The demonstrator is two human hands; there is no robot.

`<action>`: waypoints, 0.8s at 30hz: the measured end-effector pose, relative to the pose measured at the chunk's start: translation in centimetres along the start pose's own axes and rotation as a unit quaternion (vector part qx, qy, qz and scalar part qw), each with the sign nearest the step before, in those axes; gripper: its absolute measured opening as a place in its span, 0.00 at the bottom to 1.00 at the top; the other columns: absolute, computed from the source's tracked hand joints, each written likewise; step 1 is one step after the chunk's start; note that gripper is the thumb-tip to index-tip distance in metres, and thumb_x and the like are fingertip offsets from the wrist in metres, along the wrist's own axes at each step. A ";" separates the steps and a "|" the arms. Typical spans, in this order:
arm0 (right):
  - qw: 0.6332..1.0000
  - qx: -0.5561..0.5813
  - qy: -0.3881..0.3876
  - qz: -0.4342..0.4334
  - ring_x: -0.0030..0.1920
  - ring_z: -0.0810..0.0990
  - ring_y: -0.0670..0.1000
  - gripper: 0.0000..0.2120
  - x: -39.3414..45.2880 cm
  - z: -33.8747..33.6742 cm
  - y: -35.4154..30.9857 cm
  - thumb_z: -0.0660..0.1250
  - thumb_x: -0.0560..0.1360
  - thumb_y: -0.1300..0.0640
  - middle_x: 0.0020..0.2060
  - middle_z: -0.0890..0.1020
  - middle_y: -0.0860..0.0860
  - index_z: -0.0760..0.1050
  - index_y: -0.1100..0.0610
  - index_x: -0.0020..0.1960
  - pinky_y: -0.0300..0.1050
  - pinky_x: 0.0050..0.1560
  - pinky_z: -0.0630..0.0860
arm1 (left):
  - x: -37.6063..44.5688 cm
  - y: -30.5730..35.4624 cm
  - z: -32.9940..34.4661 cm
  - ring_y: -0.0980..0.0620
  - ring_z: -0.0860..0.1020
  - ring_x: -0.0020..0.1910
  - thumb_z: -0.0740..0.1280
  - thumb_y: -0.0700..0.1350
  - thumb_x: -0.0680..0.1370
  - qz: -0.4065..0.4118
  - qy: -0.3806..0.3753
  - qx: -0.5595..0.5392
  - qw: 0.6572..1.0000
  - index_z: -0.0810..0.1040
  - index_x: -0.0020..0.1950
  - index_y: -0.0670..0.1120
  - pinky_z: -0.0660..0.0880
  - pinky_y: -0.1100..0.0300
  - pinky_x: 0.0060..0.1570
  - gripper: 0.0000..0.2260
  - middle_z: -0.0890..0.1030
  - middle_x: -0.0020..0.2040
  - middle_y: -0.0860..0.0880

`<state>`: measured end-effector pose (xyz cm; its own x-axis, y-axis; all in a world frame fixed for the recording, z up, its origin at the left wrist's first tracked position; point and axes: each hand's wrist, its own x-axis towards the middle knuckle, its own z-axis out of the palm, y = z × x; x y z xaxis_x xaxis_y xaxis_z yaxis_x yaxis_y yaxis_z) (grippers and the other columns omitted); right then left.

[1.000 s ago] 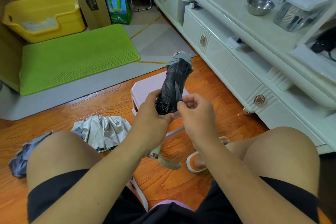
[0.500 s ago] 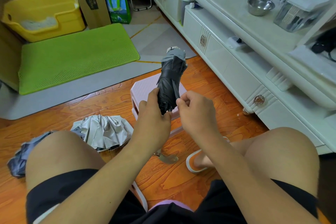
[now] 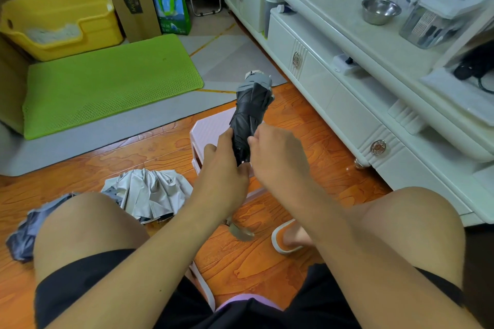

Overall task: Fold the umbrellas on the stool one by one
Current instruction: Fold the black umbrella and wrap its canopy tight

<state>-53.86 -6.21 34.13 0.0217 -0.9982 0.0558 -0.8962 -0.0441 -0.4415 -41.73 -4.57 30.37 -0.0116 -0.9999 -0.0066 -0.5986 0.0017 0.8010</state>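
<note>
A black folded umbrella (image 3: 251, 109) with a grey tip stands nearly upright over the pink stool (image 3: 209, 129). My left hand (image 3: 224, 168) grips its lower end from the left. My right hand (image 3: 278, 157) pinches the same lower end from the right, fingers curled against the fabric. The umbrella's handle (image 3: 240, 231) shows below my left wrist. On the wooden floor to the left lies a loose silver-grey umbrella (image 3: 149, 192). A crumpled blue-grey umbrella (image 3: 24, 232) lies farther left, partly hidden by my left knee.
A white cabinet (image 3: 347, 104) with drawers runs along the right, a steel bowl (image 3: 381, 9) on its top. A green mat (image 3: 107, 83) and a yellow tub (image 3: 58, 21) lie at the back left. My orange slipper (image 3: 286, 238) rests by the stool.
The black umbrella has turned more upright and shifted slightly left. Both hands have closed in tighter round its lower end, and the bundle looks slimmer.
</note>
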 end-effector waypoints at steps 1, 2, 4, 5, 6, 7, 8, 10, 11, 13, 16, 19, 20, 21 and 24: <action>1.000 -0.018 0.003 -0.006 0.38 0.70 0.50 0.08 0.0 0.0 -0.4 0.59 0.85 0.53 0.40 0.73 0.49 0.73 0.55 0.52 0.35 0.30 0.55 | 0.3 0.0 -0.1 0.45 0.76 0.44 0.66 0.41 0.76 0.004 0.002 -0.009 1.000 0.69 0.72 0.52 0.72 0.51 0.40 0.24 0.76 0.52 0.45; 1.000 -0.025 0.001 -0.019 0.38 0.70 0.51 0.06 0.0 0.0 -0.6 0.59 0.85 0.53 0.40 0.72 0.49 0.72 0.55 0.53 0.36 0.30 0.55 | 0.5 0.0 -0.4 0.45 0.77 0.45 0.66 0.41 0.75 0.003 0.003 -0.014 1.000 0.70 0.70 0.53 0.73 0.50 0.40 0.23 0.78 0.52 0.46; 0.996 -0.009 -0.019 -0.081 0.40 0.73 0.53 0.04 0.1 0.2 -0.2 0.59 0.84 0.56 0.43 0.72 0.50 0.72 0.56 0.54 0.40 0.32 0.61 | 0.7 -0.1 -1.3 0.47 0.79 0.43 0.66 0.41 0.74 -0.028 -0.008 -0.050 0.998 0.71 0.66 0.55 0.76 0.50 0.41 0.21 0.80 0.48 0.49; 0.991 0.025 -0.040 -0.129 0.43 0.75 0.53 0.06 0.0 0.1 0.4 0.59 0.84 0.59 0.46 0.74 0.50 0.74 0.57 0.57 0.43 0.36 0.68 | 0.6 -0.1 -1.9 0.47 0.79 0.39 0.66 0.42 0.73 -0.057 -0.025 -0.093 0.994 0.73 0.63 0.57 0.76 0.51 0.39 0.20 0.81 0.44 0.50; 0.980 0.077 -0.070 -0.169 0.46 0.77 0.51 0.10 -0.1 -0.2 1.0 0.59 0.83 0.61 0.49 0.75 0.51 0.77 0.56 0.60 0.44 0.42 0.72 | 0.5 -0.2 -2.5 0.46 0.77 0.35 0.65 0.45 0.71 -0.088 -0.045 -0.144 0.985 0.75 0.59 0.59 0.74 0.49 0.37 0.18 0.80 0.40 0.51; 0.967 0.136 -0.105 -0.186 0.48 0.77 0.46 0.13 -0.1 -0.7 1.8 0.59 0.83 0.64 0.51 0.76 0.51 0.79 0.56 0.62 0.42 0.47 0.73 | 0.4 -0.4 -2.9 0.44 0.75 0.33 0.64 0.48 0.69 -0.115 -0.059 -0.192 0.973 0.77 0.54 0.60 0.72 0.48 0.37 0.15 0.79 0.37 0.51; 0.956 0.188 -0.140 -0.177 0.49 0.77 0.42 0.16 -0.1 -1.6 2.5 0.60 0.82 0.67 0.51 0.78 0.50 0.81 0.55 0.61 0.37 0.50 0.73 | 0.2 -0.4 -3.4 0.44 0.73 0.32 0.63 0.52 0.68 -0.134 -0.070 -0.227 0.962 0.78 0.49 0.59 0.69 0.47 0.37 0.11 0.78 0.36 0.50; 0.953 0.240 -0.132 -0.133 0.50 0.78 0.42 0.18 0.6 -3.6 4.2 0.62 0.80 0.70 0.52 0.80 0.49 0.84 0.51 0.56 0.38 0.53 0.74 | 0.2 -0.6 -4.3 0.45 0.72 0.29 0.63 0.61 0.71 -0.159 -0.081 -0.233 0.956 0.79 0.44 0.54 0.68 0.51 0.36 0.13 0.77 0.31 0.48; 0.961 0.234 -0.094 -0.115 0.52 0.79 0.42 0.17 1.4 -4.6 4.9 0.63 0.81 0.67 0.52 0.81 0.47 0.83 0.49 0.56 0.38 0.55 0.75 | 0.1 -0.4 -4.6 0.45 0.72 0.27 0.62 0.66 0.74 -0.166 -0.089 -0.216 0.958 0.79 0.44 0.52 0.69 0.54 0.33 0.18 0.76 0.28 0.47; 0.976 0.191 -0.023 -0.102 0.54 0.78 0.42 0.12 3.6 -6.2 5.9 0.65 0.82 0.60 0.53 0.80 0.45 0.83 0.48 0.57 0.35 0.56 0.74 | 0.0 -0.2 -4.9 0.45 0.74 0.23 0.60 0.69 0.79 -0.153 -0.102 -0.163 0.969 0.78 0.48 0.47 0.69 0.57 0.28 0.25 0.77 0.26 0.46; 0.988 0.088 -0.018 -0.126 0.62 0.76 0.50 0.13 7.0 -7.3 6.2 0.65 0.79 0.49 0.58 0.78 0.49 0.83 0.46 0.61 0.45 0.67 0.70 | -0.3 -0.2 -4.6 0.47 0.76 0.23 0.60 0.65 0.81 -0.113 -0.096 -0.095 0.984 0.78 0.47 0.50 0.72 0.52 0.30 0.20 0.80 0.31 0.45; 0.983 0.003 -0.083 -0.162 0.69 0.69 0.54 0.17 9.0 -7.5 5.7 0.63 0.79 0.44 0.65 0.76 0.52 0.80 0.44 0.65 0.43 0.70 0.59 | -0.7 -0.4 -4.1 0.47 0.78 0.33 0.60 0.59 0.82 -0.060 -0.081 -0.023 0.995 0.78 0.47 0.52 0.76 0.47 0.39 0.14 0.81 0.37 0.47; 0.980 -0.007 -0.103 -0.169 0.70 0.67 0.55 0.15 9.4 -7.6 5.5 0.64 0.81 0.45 0.67 0.74 0.52 0.80 0.44 0.66 0.41 0.69 0.56 | -0.9 -0.4 -4.1 0.48 0.79 0.37 0.60 0.59 0.82 -0.043 -0.081 0.002 0.996 0.78 0.49 0.53 0.76 0.49 0.41 0.12 0.82 0.39 0.49; 0.976 -0.018 -0.123 -0.178 0.71 0.65 0.54 0.14 9.5 -7.7 5.3 0.64 0.82 0.47 0.68 0.74 0.52 0.79 0.44 0.66 0.39 0.67 0.54 | -1.0 -0.3 -4.1 0.51 0.80 0.40 0.61 0.59 0.82 -0.029 -0.082 0.016 0.996 0.77 0.52 0.55 0.76 0.51 0.42 0.10 0.82 0.41 0.51; 0.959 -0.060 -0.175 -0.215 0.70 0.68 0.51 0.12 9.6 -8.4 5.3 0.68 0.80 0.49 0.68 0.75 0.53 0.82 0.46 0.62 0.40 0.67 0.56 | -1.4 -0.2 -4.3 0.63 0.79 0.42 0.63 0.60 0.80 -0.012 -0.091 0.035 0.995 0.74 0.60 0.60 0.75 0.63 0.40 0.11 0.82 0.46 0.59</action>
<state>-62.13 -15.72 39.90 0.5286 -0.8426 -0.1032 -0.8154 -0.4701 -0.3379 -38.11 -3.27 32.82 -0.1372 -0.9808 -0.1388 -0.6551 -0.0152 0.7554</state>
